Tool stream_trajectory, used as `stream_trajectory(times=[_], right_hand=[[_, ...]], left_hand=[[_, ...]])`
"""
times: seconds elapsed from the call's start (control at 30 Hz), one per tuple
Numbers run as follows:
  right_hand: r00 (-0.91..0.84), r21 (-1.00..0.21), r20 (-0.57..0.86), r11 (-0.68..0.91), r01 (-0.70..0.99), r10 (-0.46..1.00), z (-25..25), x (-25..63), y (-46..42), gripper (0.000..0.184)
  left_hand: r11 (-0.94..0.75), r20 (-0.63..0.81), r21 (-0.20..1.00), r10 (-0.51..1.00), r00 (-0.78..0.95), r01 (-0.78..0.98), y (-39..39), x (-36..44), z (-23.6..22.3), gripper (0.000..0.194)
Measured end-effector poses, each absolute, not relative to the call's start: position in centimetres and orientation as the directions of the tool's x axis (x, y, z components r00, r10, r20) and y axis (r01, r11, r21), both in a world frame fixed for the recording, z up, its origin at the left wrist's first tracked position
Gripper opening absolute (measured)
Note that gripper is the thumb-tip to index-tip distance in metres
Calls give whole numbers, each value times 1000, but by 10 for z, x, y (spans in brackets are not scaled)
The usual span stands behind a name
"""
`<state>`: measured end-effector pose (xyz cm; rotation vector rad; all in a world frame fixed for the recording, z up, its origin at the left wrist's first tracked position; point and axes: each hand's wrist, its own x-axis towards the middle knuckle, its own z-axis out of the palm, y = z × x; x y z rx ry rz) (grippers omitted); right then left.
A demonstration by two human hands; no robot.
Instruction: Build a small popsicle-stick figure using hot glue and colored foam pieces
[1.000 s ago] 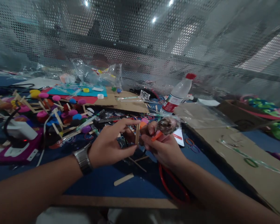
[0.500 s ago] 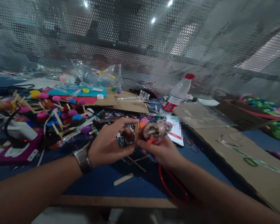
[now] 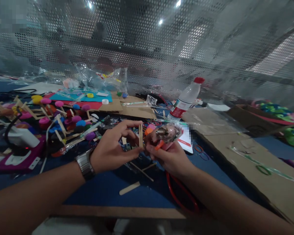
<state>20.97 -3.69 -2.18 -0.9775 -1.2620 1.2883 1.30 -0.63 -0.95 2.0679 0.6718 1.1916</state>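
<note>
My left hand [image 3: 116, 147], with a metal watch at the wrist, pinches a small bundle of craft sticks [image 3: 140, 135] upright between thumb and forefinger. In my right hand [image 3: 172, 158] is a glue gun [image 3: 170, 133] with a smudged pinkish body and an orange trigger. The glue gun sits just right of the sticks, close to them. My right fingertips are by the lower end of the sticks; whether they touch is unclear. On the blue table below lies a loose craft stick [image 3: 129, 188], and a red cord [image 3: 180, 192] loops under my right wrist.
Craft-stick pieces with coloured foam balls [image 3: 75, 119] crowd the left, beside a purple power strip [image 3: 22, 156]. A plastic bottle [image 3: 185, 101] and a phone [image 3: 186, 140] stand and lie beyond my right hand. Cardboard [image 3: 222, 156] covers the right side; a perforated metal screen [image 3: 137, 49] rises behind.
My left hand and the sticks have shifted slightly left. The glue gun has turned a little, its tip now higher beside the sticks. Both hands keep their holds.
</note>
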Motion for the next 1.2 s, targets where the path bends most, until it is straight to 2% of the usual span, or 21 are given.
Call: stream_trajectory(times=[0.2,0.43,0.63,0.83,1.2], right_hand=[[-60,-982,85,73,-173,995,-21,210,-36,44],[-88,-973,96,75,-219,991,-18,210,-36,47],[-71,-978,103,88,-187,992,-20,210,-37,44],[-99,-980,136,119,-161,986,-17,208,-37,44],[-167,-975,199,177,-137,966,-19,208,-39,40]], left_hand=[[-691,570,711,675,469,130,-5,12,-10,61],[-622,516,779,705,487,76,-4,11,-8,66],[-684,540,716,670,509,140,-5,11,-9,63],[-742,584,659,607,540,122,-6,11,-10,60],[-755,595,652,564,572,66,-9,14,-8,60]])
